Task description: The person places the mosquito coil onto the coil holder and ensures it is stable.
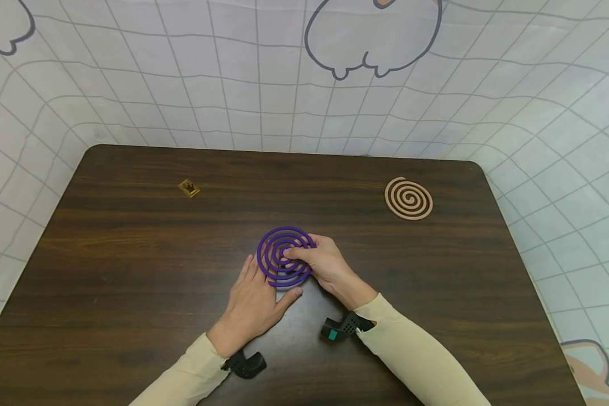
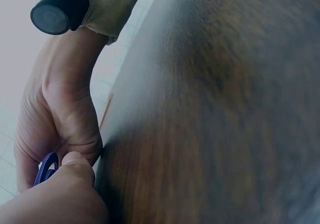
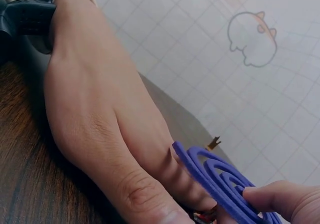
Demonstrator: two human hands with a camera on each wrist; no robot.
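A purple mosquito coil (image 1: pixel 269 248) is pinched by my right hand (image 1: pixel 327 265), thumb on top near the spiral's centre. In the right wrist view the coil (image 3: pixel 200 176) is tilted, with the right thumb (image 3: pixel 280 199) pressing its face. My left hand (image 1: pixel 254 307) lies palm down, its fingers straight and partly hidden by the coil's lower left edge. A small reddish bit (image 3: pixel 204 217) shows under the coil beside the left hand; what it is I cannot tell. In the left wrist view the right hand (image 2: pixel 60 119) grips the coil's edge (image 2: pixel 46 168).
On the dark wooden table (image 1: pixel 132 282), a tan mosquito coil (image 1: pixel 408 198) lies at the back right. Toward the back left is a small gold-coloured metal stand (image 1: pixel 189 188) with an upright prong. A white grid-patterned cloth (image 1: pixel 259 73) surrounds the table behind and at the sides.
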